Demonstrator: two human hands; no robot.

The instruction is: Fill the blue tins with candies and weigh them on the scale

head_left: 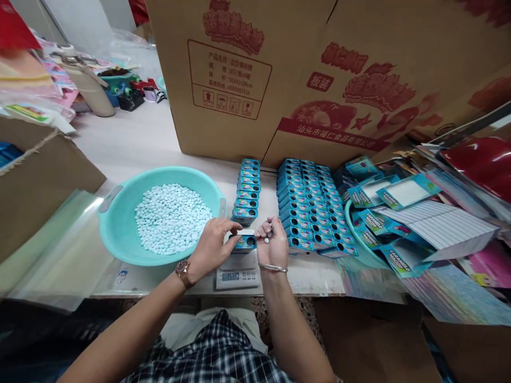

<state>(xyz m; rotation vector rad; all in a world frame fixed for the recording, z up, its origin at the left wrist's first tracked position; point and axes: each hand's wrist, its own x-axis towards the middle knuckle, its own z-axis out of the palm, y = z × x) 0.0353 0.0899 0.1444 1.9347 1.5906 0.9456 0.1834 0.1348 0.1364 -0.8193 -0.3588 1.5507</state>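
My left hand [213,240] has its thumb and index finger at the left end of a small blue candy box [244,243], gripping its edge. The box rests on a white digital scale [238,277] with a lit display. Palm up beside the box's right end, my right hand [274,243] is curled around a few small pale candies [266,240]. To the left, a turquoise basin [114,234] holds a heap of pale blue candies [170,215]. A single row of blue boxes [248,187] stands just behind the scale.
Several packed rows of blue boxes [307,205] stand at the right. Beyond them, a basin [369,255] overflows with flattened or unfilled cartons [399,260]. A large brown carton [235,133] walls off the back. A beige flask [90,88] and clutter stand far left.
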